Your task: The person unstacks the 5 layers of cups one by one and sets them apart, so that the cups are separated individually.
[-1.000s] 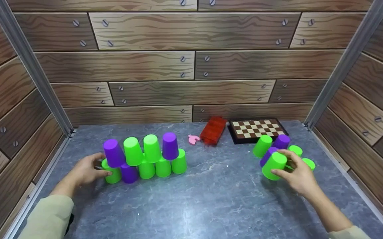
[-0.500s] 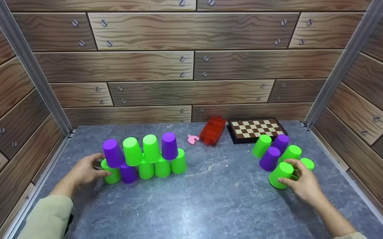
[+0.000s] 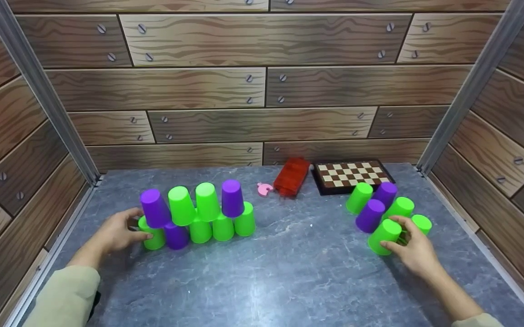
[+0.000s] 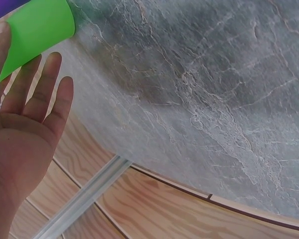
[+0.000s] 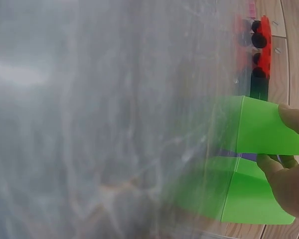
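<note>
Upside-down cups stand in a two-tier wall on the left in the head view. At its left end my left hand (image 3: 118,231) has thumb and fingers on either side of a bottom green cup (image 3: 153,240); the left wrist view shows the thumb on this green cup (image 4: 45,32). Directly above leans a purple cup (image 3: 153,209), with two green cups and another purple one further along the top. On the right, my right hand (image 3: 414,250) grips a green cup (image 3: 382,238) between thumb and fingers. Behind it are a purple cup (image 3: 371,215) and several other cups.
A brown-and-white chessboard (image 3: 352,175) lies at the back right. Beside it are a red toy (image 3: 291,177), its black wheels visible in the right wrist view, and a small pink piece (image 3: 265,189). Wood-patterned walls (image 3: 262,86) enclose the grey marbled table (image 3: 280,277).
My right hand has shifted the green cup slightly right and toward me, uncovering the purple cup behind it. In the last half second it barely moves. My left hand stays put.
</note>
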### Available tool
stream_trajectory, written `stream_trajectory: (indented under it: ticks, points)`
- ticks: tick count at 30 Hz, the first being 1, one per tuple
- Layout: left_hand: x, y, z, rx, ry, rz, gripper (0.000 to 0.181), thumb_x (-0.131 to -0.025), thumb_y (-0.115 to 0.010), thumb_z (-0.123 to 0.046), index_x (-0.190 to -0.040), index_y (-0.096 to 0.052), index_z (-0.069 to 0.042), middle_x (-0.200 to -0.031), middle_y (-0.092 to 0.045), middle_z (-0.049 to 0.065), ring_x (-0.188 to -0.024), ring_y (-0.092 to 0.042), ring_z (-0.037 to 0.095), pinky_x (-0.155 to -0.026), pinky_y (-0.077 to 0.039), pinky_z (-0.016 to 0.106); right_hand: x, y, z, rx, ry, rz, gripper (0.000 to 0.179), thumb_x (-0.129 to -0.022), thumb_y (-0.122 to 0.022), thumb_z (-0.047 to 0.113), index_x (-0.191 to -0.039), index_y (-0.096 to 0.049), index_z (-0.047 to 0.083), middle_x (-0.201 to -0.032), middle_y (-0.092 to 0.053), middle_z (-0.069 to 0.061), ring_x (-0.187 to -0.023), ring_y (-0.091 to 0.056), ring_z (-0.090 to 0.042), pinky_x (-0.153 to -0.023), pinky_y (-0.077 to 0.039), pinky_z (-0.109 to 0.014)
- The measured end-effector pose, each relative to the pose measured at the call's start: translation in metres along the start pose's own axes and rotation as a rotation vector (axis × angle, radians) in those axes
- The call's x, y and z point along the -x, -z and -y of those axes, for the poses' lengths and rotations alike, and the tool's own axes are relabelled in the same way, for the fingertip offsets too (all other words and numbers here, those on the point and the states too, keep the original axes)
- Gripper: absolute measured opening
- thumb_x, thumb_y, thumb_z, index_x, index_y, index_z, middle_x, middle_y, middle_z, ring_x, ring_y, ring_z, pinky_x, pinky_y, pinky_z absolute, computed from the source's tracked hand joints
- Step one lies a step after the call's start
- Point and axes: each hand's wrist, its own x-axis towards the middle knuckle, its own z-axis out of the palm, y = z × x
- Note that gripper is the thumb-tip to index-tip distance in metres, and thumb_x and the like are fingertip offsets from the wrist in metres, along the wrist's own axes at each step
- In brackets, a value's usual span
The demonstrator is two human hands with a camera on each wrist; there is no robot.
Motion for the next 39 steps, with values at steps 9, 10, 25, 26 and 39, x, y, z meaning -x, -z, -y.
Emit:
stream_trajectory:
  ticks: [9, 10, 25, 26, 39]
  points:
    - [0.000, 0.001, -0.001, 0.005, 0.010, 0.006, 0.062, -0.086, -0.090, -0.016, -0.136, -0.060, 0.005, -0.123, -0.071, 0.026, -0.116, -0.067, 0.046, -0.094, -0.059, 0.055, -0.003, -0.004, 0.000, 0.008, -0.013, -0.010, 0.073, -0.093, -0.078, -0.002, -0.155, -0.039, -0.003, -0.149, -0.047, -0.039, -0.136, -0.050, -0.057, -0.109, -0.048, -0.056]
    - [0.000, 0.001, -0.001, 0.005, 0.008, 0.007, 0.062, -0.086, -0.090, -0.016, -0.136, -0.060, 0.005, -0.123, -0.070, 0.026, -0.116, -0.067, 0.046, -0.094, -0.059, 0.055, -0.004, -0.004, 0.000, 0.007, -0.014, -0.011, 0.073, -0.094, -0.078, -0.002, -0.155, -0.039, -0.003, -0.149, -0.046, -0.039, -0.137, -0.050, -0.057, -0.109, -0.048, -0.056]
    - [0.001, 0.001, 0.000, 0.014, -0.035, 0.003, 0.059, -0.084, -0.092, -0.016, -0.130, -0.063, 0.005, -0.117, -0.073, 0.022, -0.111, -0.069, 0.042, -0.090, -0.061, 0.053, -0.004, 0.000, 0.005, 0.026, 0.025, -0.006, 0.084, -0.092, -0.080, -0.001, -0.162, -0.033, -0.001, -0.157, -0.038, -0.040, -0.141, -0.042, -0.059, -0.114, -0.039, -0.058]
    - [0.000, 0.001, 0.000, 0.018, -0.032, 0.006, 0.061, -0.083, -0.093, -0.017, -0.132, -0.063, 0.006, -0.118, -0.073, 0.023, -0.112, -0.069, 0.043, -0.091, -0.061, 0.053, -0.004, 0.001, 0.006, 0.030, 0.036, -0.011, 0.085, -0.092, -0.080, 0.000, -0.162, -0.033, -0.001, -0.157, -0.038, -0.039, -0.142, -0.042, -0.058, -0.115, -0.038, -0.055]
    - [0.003, 0.000, -0.004, 0.112, -0.034, -0.046, 0.071, -0.088, -0.089, -0.020, -0.143, -0.056, 0.010, -0.132, -0.067, 0.029, -0.123, -0.063, 0.046, -0.102, -0.055, 0.056, 0.005, 0.019, 0.051, -0.031, 0.190, -0.113, 0.084, -0.087, -0.085, -0.004, -0.158, -0.041, -0.001, -0.150, -0.048, -0.038, -0.139, -0.045, -0.056, -0.104, -0.036, -0.005]
